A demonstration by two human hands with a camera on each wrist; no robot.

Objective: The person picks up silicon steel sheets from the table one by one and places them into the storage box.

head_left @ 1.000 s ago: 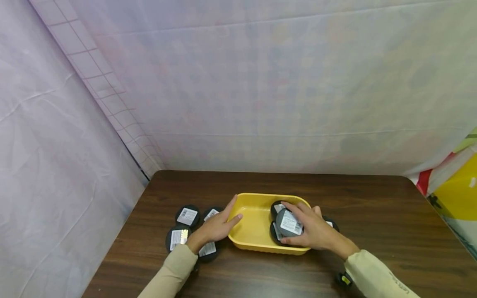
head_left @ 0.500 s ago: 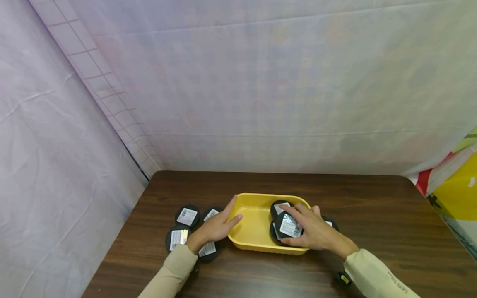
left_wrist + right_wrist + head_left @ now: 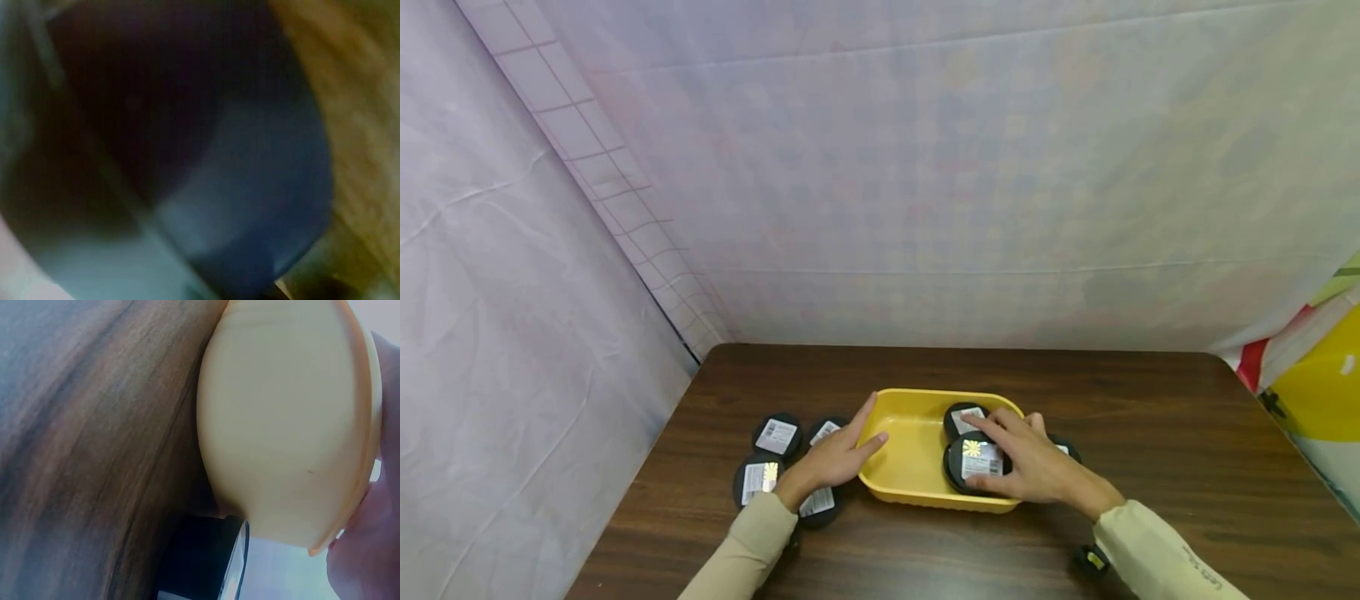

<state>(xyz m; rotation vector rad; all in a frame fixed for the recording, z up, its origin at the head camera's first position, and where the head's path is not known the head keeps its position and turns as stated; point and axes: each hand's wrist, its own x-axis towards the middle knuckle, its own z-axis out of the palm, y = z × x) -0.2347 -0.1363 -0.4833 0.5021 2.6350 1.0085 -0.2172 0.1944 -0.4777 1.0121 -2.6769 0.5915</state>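
In the head view my right hand (image 3: 1026, 454) grips a flat round black container (image 3: 981, 468) with a white label, low in the right end of a yellow plastic tray (image 3: 913, 479). Another such container (image 3: 961, 417) lies behind it in the tray. At least one more is mostly hidden under the held one. My left hand (image 3: 835, 457) rests at the tray's left rim with its fingers straight and the thumb over the inside. The right wrist view shows the tray's outer end wall (image 3: 281, 419) and part of the right hand (image 3: 369, 550) at its rim.
Left of the tray several labelled black containers (image 3: 777, 435) lie on the brown wooden table (image 3: 1112, 392), partly behind the left arm. One container (image 3: 1066, 450) stands right of the tray. A small black and yellow object (image 3: 1092, 560) lies by the right sleeve. The left wrist view is dark and blurred.
The right hand has lowered and levelled the held container, which covers the lower container more fully. Its label glare has shifted. The left hand and the tray keep their places.
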